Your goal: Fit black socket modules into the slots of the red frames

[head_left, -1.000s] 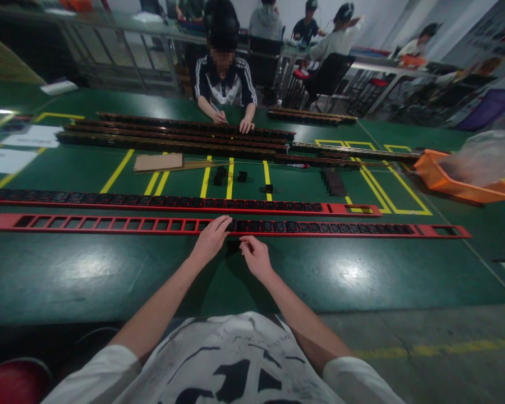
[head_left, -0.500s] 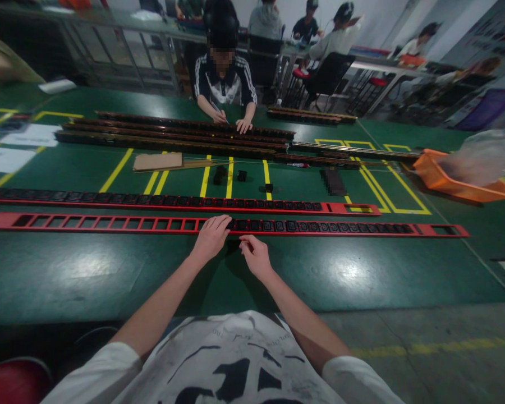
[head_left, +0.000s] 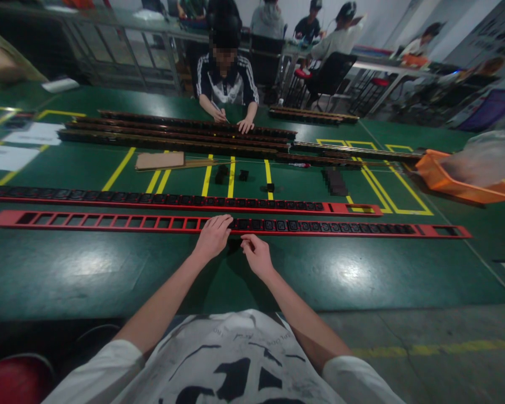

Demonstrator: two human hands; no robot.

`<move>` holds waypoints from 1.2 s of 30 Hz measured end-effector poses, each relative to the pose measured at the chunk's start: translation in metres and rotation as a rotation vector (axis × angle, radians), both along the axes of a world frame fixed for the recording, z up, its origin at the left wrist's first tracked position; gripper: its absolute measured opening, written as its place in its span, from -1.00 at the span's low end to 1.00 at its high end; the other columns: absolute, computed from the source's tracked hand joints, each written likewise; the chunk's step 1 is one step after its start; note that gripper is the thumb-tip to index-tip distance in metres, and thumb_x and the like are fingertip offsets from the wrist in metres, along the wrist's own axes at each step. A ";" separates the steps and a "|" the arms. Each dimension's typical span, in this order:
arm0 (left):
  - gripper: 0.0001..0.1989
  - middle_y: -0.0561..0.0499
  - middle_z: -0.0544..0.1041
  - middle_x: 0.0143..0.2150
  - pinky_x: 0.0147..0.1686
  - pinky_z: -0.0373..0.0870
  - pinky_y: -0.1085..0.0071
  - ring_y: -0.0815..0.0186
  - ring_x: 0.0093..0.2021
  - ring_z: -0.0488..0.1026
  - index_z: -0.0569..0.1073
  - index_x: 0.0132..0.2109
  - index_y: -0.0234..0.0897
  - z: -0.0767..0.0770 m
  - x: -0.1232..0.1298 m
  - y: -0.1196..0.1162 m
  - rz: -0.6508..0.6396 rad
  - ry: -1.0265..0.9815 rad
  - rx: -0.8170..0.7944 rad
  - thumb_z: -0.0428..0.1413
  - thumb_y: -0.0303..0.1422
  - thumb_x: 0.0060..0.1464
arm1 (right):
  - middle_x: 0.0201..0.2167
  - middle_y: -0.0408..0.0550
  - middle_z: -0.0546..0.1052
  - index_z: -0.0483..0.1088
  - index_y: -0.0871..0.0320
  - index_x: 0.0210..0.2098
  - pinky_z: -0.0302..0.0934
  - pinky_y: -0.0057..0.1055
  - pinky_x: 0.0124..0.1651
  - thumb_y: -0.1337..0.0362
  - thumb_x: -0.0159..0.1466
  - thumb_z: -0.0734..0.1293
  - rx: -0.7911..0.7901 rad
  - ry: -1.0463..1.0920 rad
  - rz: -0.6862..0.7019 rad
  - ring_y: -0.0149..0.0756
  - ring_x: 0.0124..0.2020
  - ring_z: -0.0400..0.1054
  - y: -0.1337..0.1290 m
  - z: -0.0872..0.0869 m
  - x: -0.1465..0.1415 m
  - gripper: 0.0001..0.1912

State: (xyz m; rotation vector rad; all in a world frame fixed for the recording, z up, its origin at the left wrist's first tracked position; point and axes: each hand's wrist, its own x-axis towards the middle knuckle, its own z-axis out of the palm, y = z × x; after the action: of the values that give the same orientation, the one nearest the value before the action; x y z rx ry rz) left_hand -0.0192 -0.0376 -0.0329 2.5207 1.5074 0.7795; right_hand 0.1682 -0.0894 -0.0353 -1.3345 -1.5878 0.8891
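Observation:
A long red power-strip housing [head_left: 118,222] lies across the table in front of me. Black sockets [head_left: 281,225] fill its right part, while the slots on its left are open frames. My left hand [head_left: 212,237] reaches over the housing, fingers closed on a black socket at the left end of the filled row; its thumb is hidden. Beside it, my right hand [head_left: 257,253] is at the near edge, thumb and fingers curled together; anything in them is too small to make out. A second red power strip [head_left: 356,210], fitted with black sockets, lies just behind.
Loose black parts [head_left: 244,175] and a piece of cardboard [head_left: 160,161] lie beyond the strips. Long dark rails [head_left: 172,137] lie farther back, with a co-worker's hands [head_left: 246,125] on them. An orange bin [head_left: 458,182] holding clear plastic stands at the right.
Both hands keep nearly the same place and pose on the red housing. The whole view has shifted slightly.

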 end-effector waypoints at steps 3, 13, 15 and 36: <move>-0.62 -0.14 0.48 0.22 0.23 0.35 0.07 0.10 0.20 0.39 0.42 0.21 -0.28 0.001 0.000 0.000 0.005 0.001 -0.002 -0.06 -0.40 0.32 | -0.38 -0.10 0.56 0.48 0.16 -0.14 0.33 -0.43 -0.30 0.25 0.32 0.22 0.004 -0.003 0.003 -0.38 -0.46 0.43 0.000 0.001 0.000 -0.76; -0.61 -0.14 0.47 0.22 0.22 0.36 0.08 0.11 0.20 0.38 0.42 0.21 -0.28 0.006 0.001 -0.002 0.000 0.005 -0.016 -0.12 -0.37 0.36 | -0.37 -0.10 0.57 0.48 0.14 -0.14 0.35 -0.42 -0.30 0.24 0.32 0.22 -0.002 -0.013 0.004 -0.36 -0.44 0.45 0.001 -0.001 0.000 -0.76; -0.61 -0.14 0.47 0.22 0.22 0.36 0.08 0.11 0.20 0.38 0.42 0.21 -0.29 0.006 0.001 -0.002 0.003 0.010 -0.010 -0.12 -0.38 0.35 | -0.38 -0.09 0.57 0.48 0.14 -0.14 0.36 -0.43 -0.30 0.24 0.32 0.21 -0.005 -0.014 0.002 -0.36 -0.44 0.45 0.001 -0.002 0.000 -0.75; -0.58 -0.16 0.50 0.17 0.22 0.36 0.07 0.11 0.19 0.40 0.35 0.27 -0.25 0.006 0.000 -0.002 -0.003 -0.020 -0.025 -0.10 -0.39 0.33 | -0.36 -0.09 0.57 0.48 0.15 -0.13 0.35 -0.42 -0.31 0.25 0.32 0.22 -0.019 -0.037 0.000 -0.36 -0.43 0.45 0.001 0.000 0.000 -0.76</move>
State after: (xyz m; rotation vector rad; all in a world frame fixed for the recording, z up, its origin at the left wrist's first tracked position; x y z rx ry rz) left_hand -0.0189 -0.0395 -0.0272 2.4891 1.4982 0.7778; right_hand 0.1683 -0.0884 -0.0353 -1.3711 -1.6113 0.8864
